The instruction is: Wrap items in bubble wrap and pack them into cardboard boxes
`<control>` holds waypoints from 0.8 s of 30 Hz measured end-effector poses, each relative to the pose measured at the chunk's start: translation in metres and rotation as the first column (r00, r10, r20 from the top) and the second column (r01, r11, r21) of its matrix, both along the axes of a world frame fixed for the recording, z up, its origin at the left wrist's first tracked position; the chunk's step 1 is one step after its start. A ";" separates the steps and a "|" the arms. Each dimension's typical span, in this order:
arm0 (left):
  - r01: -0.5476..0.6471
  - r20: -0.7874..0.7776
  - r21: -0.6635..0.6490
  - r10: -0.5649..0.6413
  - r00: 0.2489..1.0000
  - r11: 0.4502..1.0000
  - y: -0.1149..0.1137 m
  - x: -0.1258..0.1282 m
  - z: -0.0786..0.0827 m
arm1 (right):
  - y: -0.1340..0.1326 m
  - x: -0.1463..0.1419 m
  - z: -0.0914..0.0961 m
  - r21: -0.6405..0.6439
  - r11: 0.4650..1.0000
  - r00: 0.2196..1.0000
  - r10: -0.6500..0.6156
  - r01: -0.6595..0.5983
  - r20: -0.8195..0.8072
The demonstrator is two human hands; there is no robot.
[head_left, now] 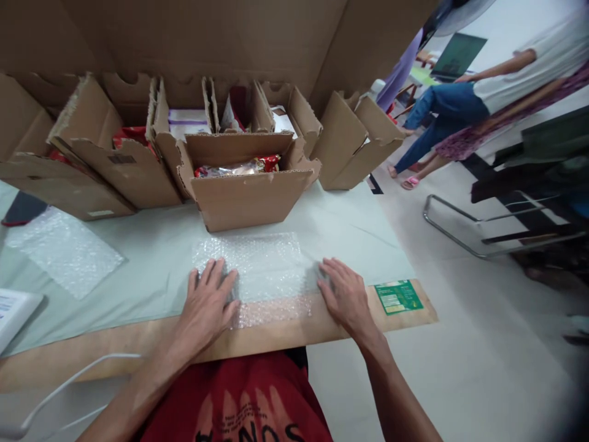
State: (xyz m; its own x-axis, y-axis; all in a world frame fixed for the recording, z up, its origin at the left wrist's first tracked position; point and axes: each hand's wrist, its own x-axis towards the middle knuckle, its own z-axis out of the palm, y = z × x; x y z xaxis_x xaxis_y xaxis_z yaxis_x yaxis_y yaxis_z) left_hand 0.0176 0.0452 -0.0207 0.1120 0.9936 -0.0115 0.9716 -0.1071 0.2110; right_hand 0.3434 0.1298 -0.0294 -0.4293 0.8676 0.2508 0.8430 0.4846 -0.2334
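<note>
A clear sheet of bubble wrap [267, 270] lies flat in front of me, its near end reaching over the brown table edge. My left hand [209, 301] rests on its left side with the fingers spread. My right hand [343, 294] is just off the sheet's right edge, fingers extended and holding nothing. Behind the sheet stands a small cardboard box [253, 199] with shiny red and clear packets [239, 167] showing inside.
A row of open cardboard boxes [124, 159] lines the back. Another bubble wrap piece [64, 248] and a white device [16, 313] sit at left, near a white cable [69, 383]. A green card [398, 298] lies right. Two people and a metal-framed chair [455, 227] are beyond.
</note>
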 end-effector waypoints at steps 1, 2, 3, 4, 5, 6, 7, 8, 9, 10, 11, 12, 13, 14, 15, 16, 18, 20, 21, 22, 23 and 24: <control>-0.002 0.012 0.024 0.002 1.000 1.000 -0.001 -0.003 -0.001 | -0.009 0.003 0.002 -0.030 0.998 0.998 0.057 -0.057 -0.010; -0.001 0.026 0.049 -0.001 1.000 0.999 -0.003 -0.006 -0.002 | -0.018 0.003 0.004 -0.070 0.990 0.993 0.120 -0.121 -0.018; 0.005 0.039 0.068 -0.008 0.999 0.998 -0.004 -0.009 -0.003 | -0.026 0.000 0.005 -0.109 0.978 0.984 0.178 -0.179 -0.024; 0.014 0.049 0.076 -0.018 0.999 0.997 -0.006 -0.012 -0.005 | -0.032 -0.005 0.004 -0.142 0.964 0.974 0.224 -0.226 -0.030; 0.025 0.059 0.074 -0.029 0.998 0.997 -0.007 -0.016 -0.007 | -0.035 -0.010 0.003 -0.160 0.953 0.967 0.253 -0.256 -0.039; 0.034 0.070 0.064 -0.039 0.997 0.997 -0.008 -0.018 -0.009 | -0.036 -0.015 0.001 -0.165 0.949 0.963 0.264 -0.270 -0.055; 0.040 0.084 0.049 -0.044 0.996 0.998 -0.009 -0.020 -0.010 | -0.036 -0.019 -0.001 -0.158 0.949 0.962 0.262 -0.271 -0.080; 0.039 0.104 0.030 -0.042 0.994 0.999 -0.009 -0.022 -0.010 | -0.034 -0.023 -0.003 -0.143 0.953 0.961 0.251 -0.266 -0.117; 0.031 0.136 0.006 -0.032 0.990 0.999 -0.010 -0.023 -0.009 | -0.032 -0.027 -0.004 -0.127 0.958 0.957 0.235 -0.258 -0.170; 0.019 0.182 -0.021 -0.015 0.983 1.000 -0.010 -0.025 -0.006 | -0.029 -0.029 -0.004 -0.121 0.961 0.948 0.216 -0.249 -0.236; 0.000 0.241 -0.055 0.013 0.970 0.999 -0.012 -0.027 -0.002 | -0.027 -0.031 -0.002 -0.131 0.961 0.931 0.193 -0.242 -0.309; -0.027 0.307 -0.094 0.054 0.950 0.995 -0.014 -0.030 0.004 | -0.025 -0.032 0.001 -0.161 0.957 0.908 0.162 -0.239 -0.386; -0.059 0.371 -0.136 0.106 0.922 0.989 -0.017 -0.034 0.010 | -0.024 -0.032 0.005 -0.209 0.949 0.881 0.120 -0.237 -0.458; -0.093 0.425 -0.174 0.160 0.891 0.980 -0.020 -0.039 0.016 | -0.023 -0.031 0.011 -0.262 0.936 0.852 0.071 -0.237 -0.518; -0.124 0.464 -0.201 0.206 0.861 0.972 -0.025 -0.045 0.022 | -0.022 -0.029 0.016 -0.307 0.921 0.829 0.029 -0.240 -0.559; -0.149 0.487 -0.211 0.236 0.841 0.966 -0.030 -0.052 0.026 | -0.022 -0.027 0.022 -0.336 0.910 0.817 0.007 -0.245 -0.577; -0.151 0.493 -0.184 0.224 0.841 0.971 -0.040 -0.064 0.030 | -0.023 -0.020 0.030 -0.343 0.898 0.842 0.053 -0.275 -0.537; -0.103 0.468 -0.117 0.146 0.872 0.988 -0.048 -0.073 0.025 | -0.026 -0.015 0.031 -0.329 0.884 0.900 0.193 -0.333 -0.391; -0.074 0.450 -0.084 0.104 0.887 0.994 -0.051 -0.075 0.021 | -0.029 -0.014 0.029 -0.328 0.876 0.919 0.259 -0.353 -0.297; -0.050 0.433 -0.058 0.070 0.899 0.997 -0.052 -0.074 0.016 | -0.031 -0.014 0.026 -0.324 0.875 0.929 0.304 -0.360 -0.210; -0.032 0.417 -0.036 0.044 0.908 0.999 -0.053 -0.072 0.010 | -0.034 -0.016 0.022 -0.309 0.883 0.935 0.325 -0.354 -0.142; -0.017 0.403 -0.021 0.024 0.915 1.000 -0.053 -0.069 0.005 | -0.036 -0.019 0.018 -0.278 0.899 0.941 0.321 -0.338 -0.103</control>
